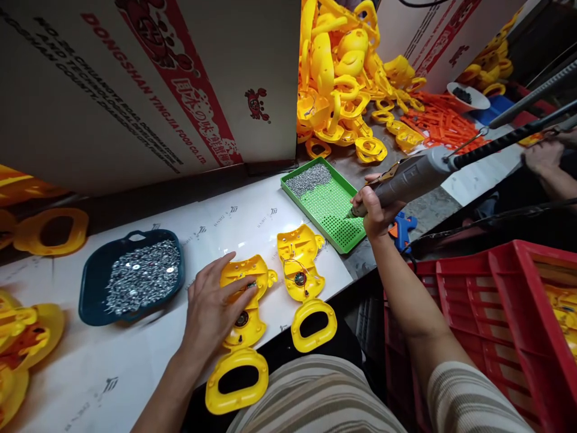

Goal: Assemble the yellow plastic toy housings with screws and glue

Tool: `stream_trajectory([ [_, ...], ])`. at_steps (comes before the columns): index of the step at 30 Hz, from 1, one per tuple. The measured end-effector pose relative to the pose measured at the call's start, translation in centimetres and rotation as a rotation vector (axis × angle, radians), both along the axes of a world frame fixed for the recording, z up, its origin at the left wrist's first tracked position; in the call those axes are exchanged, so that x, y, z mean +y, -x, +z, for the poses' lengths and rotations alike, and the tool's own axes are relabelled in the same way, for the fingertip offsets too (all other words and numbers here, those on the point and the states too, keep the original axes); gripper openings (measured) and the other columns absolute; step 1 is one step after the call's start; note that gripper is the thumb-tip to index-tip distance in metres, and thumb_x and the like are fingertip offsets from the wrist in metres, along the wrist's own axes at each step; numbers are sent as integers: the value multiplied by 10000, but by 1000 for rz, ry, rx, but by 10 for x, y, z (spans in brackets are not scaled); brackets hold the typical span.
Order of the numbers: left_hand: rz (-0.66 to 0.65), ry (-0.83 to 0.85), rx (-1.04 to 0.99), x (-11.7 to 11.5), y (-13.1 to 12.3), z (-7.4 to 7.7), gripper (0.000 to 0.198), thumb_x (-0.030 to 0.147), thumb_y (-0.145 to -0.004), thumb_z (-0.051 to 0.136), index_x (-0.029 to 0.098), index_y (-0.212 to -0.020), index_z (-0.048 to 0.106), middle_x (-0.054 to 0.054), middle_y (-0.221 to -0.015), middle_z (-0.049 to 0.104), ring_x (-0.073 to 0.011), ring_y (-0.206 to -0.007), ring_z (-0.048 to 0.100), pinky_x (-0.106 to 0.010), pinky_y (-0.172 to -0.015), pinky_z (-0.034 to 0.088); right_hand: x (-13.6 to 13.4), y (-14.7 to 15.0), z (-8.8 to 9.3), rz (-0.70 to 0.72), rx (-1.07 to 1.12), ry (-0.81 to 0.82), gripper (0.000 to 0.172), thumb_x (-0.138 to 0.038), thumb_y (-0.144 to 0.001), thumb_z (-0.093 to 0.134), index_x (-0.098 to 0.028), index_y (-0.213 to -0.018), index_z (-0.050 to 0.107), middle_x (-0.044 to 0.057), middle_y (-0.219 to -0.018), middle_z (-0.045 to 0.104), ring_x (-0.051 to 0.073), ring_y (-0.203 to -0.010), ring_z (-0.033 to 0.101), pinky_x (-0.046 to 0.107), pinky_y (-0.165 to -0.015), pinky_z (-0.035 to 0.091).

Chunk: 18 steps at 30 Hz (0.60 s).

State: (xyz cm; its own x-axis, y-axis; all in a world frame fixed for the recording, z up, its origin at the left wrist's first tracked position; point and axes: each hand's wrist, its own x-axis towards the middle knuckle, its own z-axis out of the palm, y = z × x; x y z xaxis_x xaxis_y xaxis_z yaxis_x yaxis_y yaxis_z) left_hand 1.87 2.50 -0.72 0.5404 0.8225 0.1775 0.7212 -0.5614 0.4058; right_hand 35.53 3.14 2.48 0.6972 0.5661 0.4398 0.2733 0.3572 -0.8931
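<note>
Two yellow plastic toy shells lie on the white table, insides up. My left hand (215,304) rests flat on the left shell (243,337), fingers spread over its upper part. The right shell (303,279) shows a small round part and thin wires inside, and nothing touches it. My right hand (374,207) is closed round a grey electric screwdriver (412,174), whose tip points down at the green screw tray (331,201). Small silver screws fill the tray's far corner.
A dark blue dish (97,282) of silver screws and washers sits left of the shells. A cardboard box (135,78) stands behind. Heaps of yellow parts (347,66), orange parts (439,123), a red crate (496,313) and another person's hand (543,156) are at the right.
</note>
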Motion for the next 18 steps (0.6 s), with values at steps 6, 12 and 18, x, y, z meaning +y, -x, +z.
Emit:
stream_trajectory([
  [6, 1, 11, -16, 0, 0, 1, 229, 418, -890, 554, 317, -939, 754, -77, -1402, 506, -374, -1219, 478, -600, -936, 422, 1, -1, -1, -29, -11, 7, 350, -542, -693, 642, -244, -856, 558, -58, -565, 483, 119, -417, 516, 314, -470, 510],
  [12, 11, 24, -24, -2, -2, 2, 210, 421, -882, 572, 324, -926, 754, -67, -1398, 511, -366, -1215, 478, -590, -939, 426, 3, -1, -1, -41, -19, 20, 324, -542, -727, 597, -246, -836, 525, -78, -511, 436, 114, -394, 484, 307, -466, 500],
  [18, 25, 10, 29, -2, -3, 3, 199, 399, -880, 588, 325, -951, 758, -72, -1399, 504, -369, -1221, 475, -566, -934, 424, 1, -3, -1, -24, -49, 15, 329, -536, -726, 620, -247, -862, 544, -59, -563, 477, 118, -426, 501, 321, -492, 511],
])
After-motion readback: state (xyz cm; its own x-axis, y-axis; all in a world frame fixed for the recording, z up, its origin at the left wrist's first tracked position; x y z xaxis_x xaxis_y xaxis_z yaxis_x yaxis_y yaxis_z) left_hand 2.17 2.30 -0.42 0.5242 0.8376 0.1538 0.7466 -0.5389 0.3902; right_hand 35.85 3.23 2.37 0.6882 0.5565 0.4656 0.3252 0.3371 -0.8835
